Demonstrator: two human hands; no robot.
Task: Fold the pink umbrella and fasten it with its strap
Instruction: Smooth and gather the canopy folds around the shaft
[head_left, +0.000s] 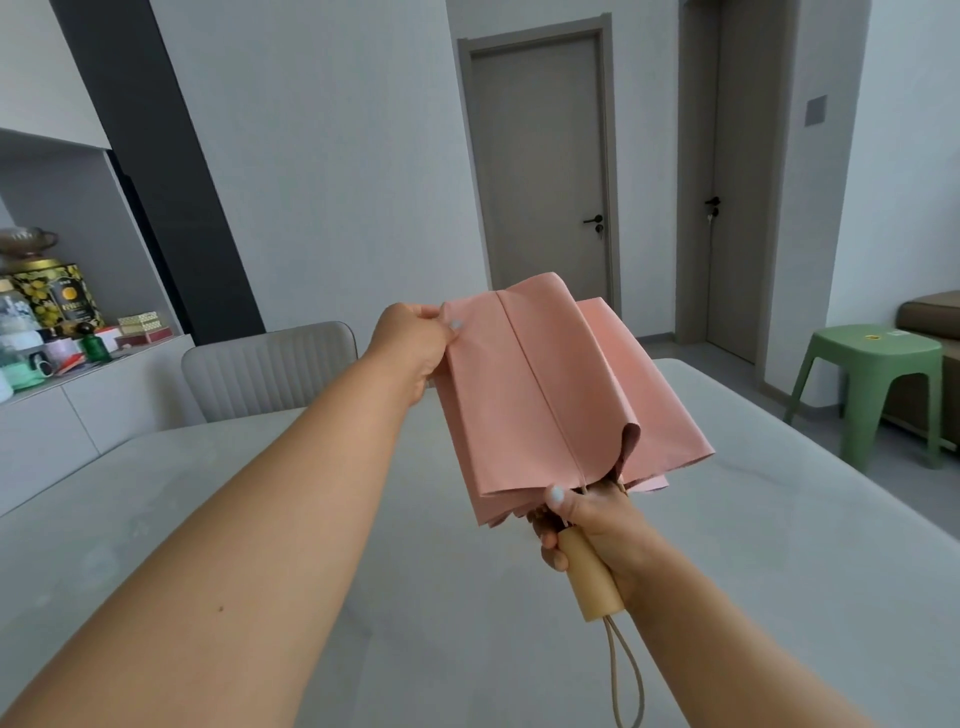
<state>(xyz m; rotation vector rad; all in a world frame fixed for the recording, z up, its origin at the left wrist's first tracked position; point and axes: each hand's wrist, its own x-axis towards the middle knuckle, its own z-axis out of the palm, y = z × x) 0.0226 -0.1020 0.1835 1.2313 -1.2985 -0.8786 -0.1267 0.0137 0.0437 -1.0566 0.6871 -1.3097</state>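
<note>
The right hand (587, 525) is wrapped tight around the pale wooden handle (592, 577) of the pink umbrella (545, 395). The left hand (410, 348) pinches the far top edge of the pink cloth with its thumb and fingers. The two hands are apart. The umbrella is closed up, held in the air over the worktop (779, 545), its cloth hanging in loose flat folds. A cord loop (626, 675) hangs from the handle. The worktop is pale grey. Behind it stand a grey chair (260, 369), a green stool (878, 384) and two grey doors (545, 166).
</note>
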